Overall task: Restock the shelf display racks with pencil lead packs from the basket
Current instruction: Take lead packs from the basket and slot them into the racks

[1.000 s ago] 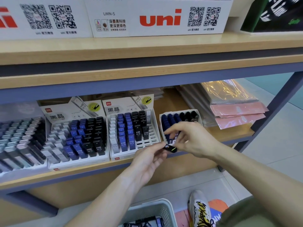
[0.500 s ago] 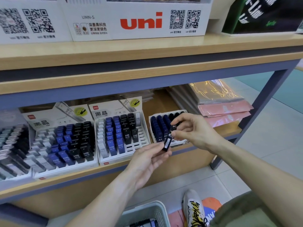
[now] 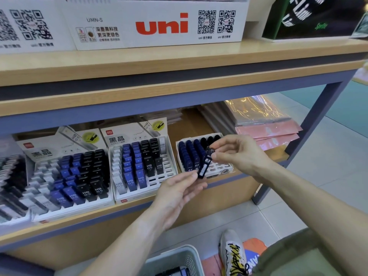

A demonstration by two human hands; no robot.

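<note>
My right hand (image 3: 237,154) pinches the top of a slim black pencil lead pack (image 3: 204,167), which hangs nearly upright in front of the small white rack (image 3: 219,168) of blue and black packs. My left hand (image 3: 177,194) is open, palm up, its fingertips just under the pack's lower end. Two larger white display racks (image 3: 137,156) (image 3: 65,176) with grey, blue and black HB 0.5 packs stand to the left on the lower shelf. The basket (image 3: 175,259) sits on the floor at the bottom edge, with dark packs inside.
The upper wooden shelf (image 3: 179,62) carries white uni display boxes (image 3: 159,22) and overhangs the racks. Pink and clear plastic sleeves (image 3: 266,124) are stacked at the right of the lower shelf. A grey shelf post (image 3: 310,124) stands at right. A shoe (image 3: 233,253) rests beside the basket.
The pack has turned from lying across my fingers to hanging upright from my right hand. My left hand let go and opened below it. The view has drifted slightly.
</note>
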